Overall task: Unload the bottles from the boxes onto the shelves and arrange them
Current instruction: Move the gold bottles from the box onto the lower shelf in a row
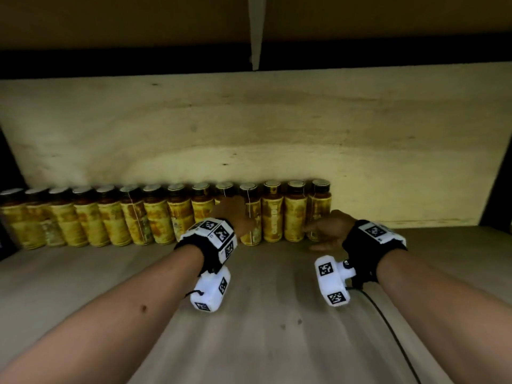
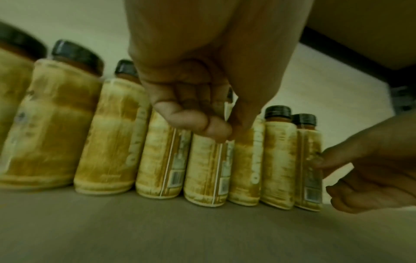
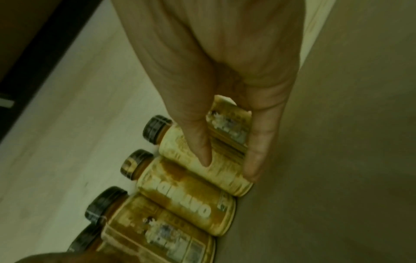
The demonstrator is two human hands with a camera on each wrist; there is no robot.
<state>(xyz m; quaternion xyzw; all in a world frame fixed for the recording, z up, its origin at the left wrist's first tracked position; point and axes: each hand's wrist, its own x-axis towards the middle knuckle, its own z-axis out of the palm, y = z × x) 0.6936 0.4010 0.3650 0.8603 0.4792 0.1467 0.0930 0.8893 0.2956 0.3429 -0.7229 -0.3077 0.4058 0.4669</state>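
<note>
Though left hand point(image 1: 235, 214) grip unclear, right hand point(image 1: 329, 231) pinch-tight on end bottle point(image 1: 321, 206), backboard point(image 1: 249, 128) behind.

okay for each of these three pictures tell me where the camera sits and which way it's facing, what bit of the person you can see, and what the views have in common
Head: worn on the head, facing forward and down at the row of yellow-labelled, dark-capped bottles along the pale wooden shelf; both forearms, left hand and right hand show.
Left wrist: looks along the left hand's curled fingers at the row; the right hand shows at the frame's right edge.
Right wrist: looks along the right hand, whose fingers rest on the row's rightmost bottle.
Shared: all three show that end bottle and the shelf.
</note>
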